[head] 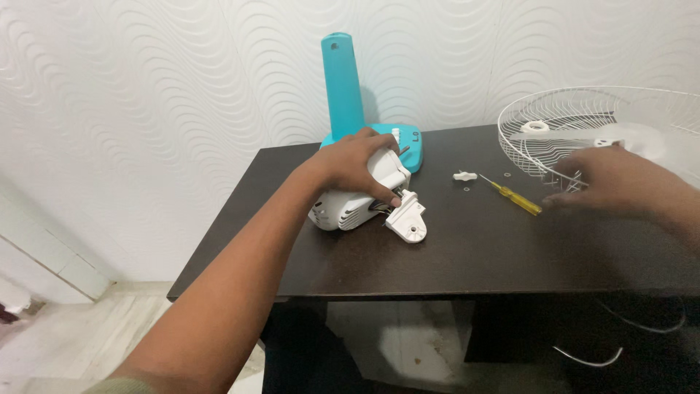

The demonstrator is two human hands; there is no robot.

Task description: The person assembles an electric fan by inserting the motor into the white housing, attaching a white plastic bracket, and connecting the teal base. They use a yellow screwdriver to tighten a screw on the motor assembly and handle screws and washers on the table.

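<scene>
My left hand (pixel 355 163) grips the top of a white fan motor housing (pixel 351 206) that lies on a dark brown table (pixel 467 255). A white hinged bracket (pixel 408 218) sticks out of the housing toward the table's middle. My right hand (pixel 609 182) hovers low over the table with its fingers spread, its fingertips just right of a yellow-handled screwdriver (pixel 516 199). It holds nothing.
A teal fan stand (pixel 346 84) rises behind the housing against the patterned white wall. A white wire fan grille (pixel 590 120) rests at the table's right rear. A small white plastic part (pixel 464 176) lies near the screwdriver tip. White cables hang below the table.
</scene>
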